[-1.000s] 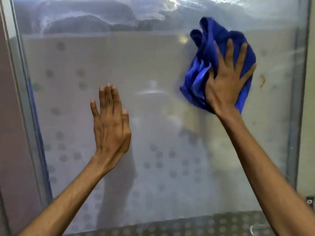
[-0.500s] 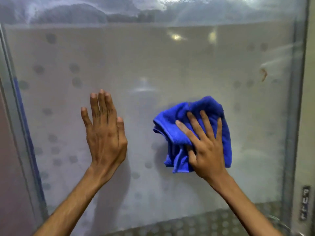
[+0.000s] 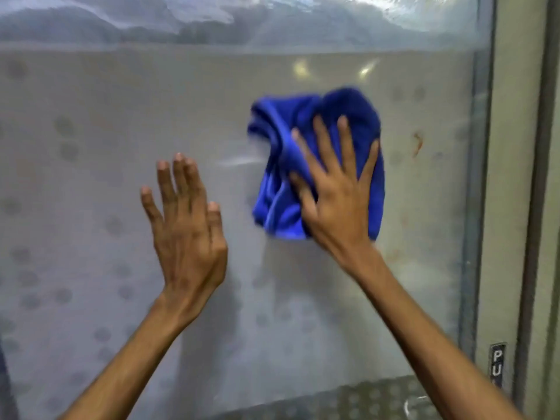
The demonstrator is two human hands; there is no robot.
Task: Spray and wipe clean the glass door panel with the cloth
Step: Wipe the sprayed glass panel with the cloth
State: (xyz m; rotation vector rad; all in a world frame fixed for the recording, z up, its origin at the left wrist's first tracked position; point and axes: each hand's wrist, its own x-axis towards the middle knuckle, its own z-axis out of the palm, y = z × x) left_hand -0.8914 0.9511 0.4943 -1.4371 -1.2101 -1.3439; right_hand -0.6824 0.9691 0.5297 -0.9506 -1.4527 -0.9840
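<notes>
A frosted glass door panel (image 3: 91, 183) with grey dots fills the head view. My right hand (image 3: 336, 192) presses a crumpled blue cloth (image 3: 357, 116) flat against the glass, right of centre, with its fingers spread over the cloth. My left hand (image 3: 188, 225) lies flat on the glass to the left of the cloth, fingers together and pointing up, holding nothing. A brown smear (image 3: 417, 144) marks the glass to the right of the cloth. No spray bottle is in view.
The door's metal frame (image 3: 478, 207) runs down the right side, with a small black label (image 3: 497, 365) lettered "PU" low on it. A clear strip of glass (image 3: 212, 22) sits above the frosted band. Dotted film (image 3: 363, 398) shows at the bottom.
My right hand swept the cloth down from the upper right to the lower middle, then back up and to the right. My left hand stayed flat on the glass.
</notes>
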